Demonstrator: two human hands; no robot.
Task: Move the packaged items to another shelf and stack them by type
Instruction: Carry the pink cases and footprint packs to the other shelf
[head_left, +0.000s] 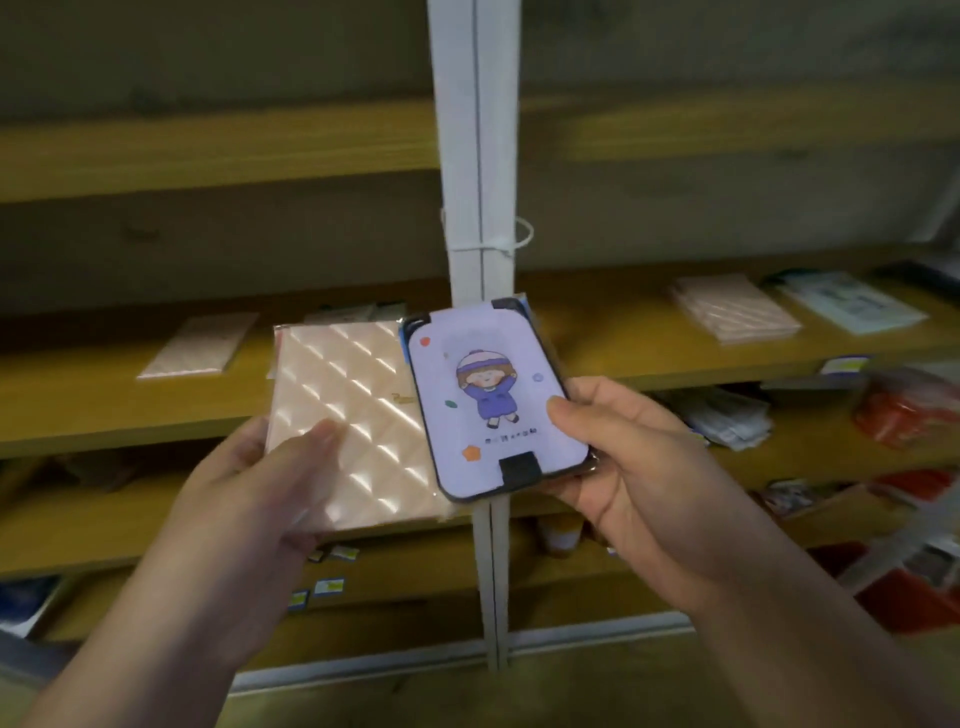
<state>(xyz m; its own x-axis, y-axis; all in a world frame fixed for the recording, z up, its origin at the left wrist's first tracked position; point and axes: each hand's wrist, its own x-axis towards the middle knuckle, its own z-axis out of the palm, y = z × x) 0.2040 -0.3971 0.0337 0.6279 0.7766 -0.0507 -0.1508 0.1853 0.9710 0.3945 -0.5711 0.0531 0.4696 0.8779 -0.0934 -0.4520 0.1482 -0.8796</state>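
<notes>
Shelves; packets in each hand

The single head view looks forward and slightly down from the person's own eye level, close above both hands, facing wooden shelves and a white upright post straight ahead, wide-angle and blurred at the edges.
</notes>
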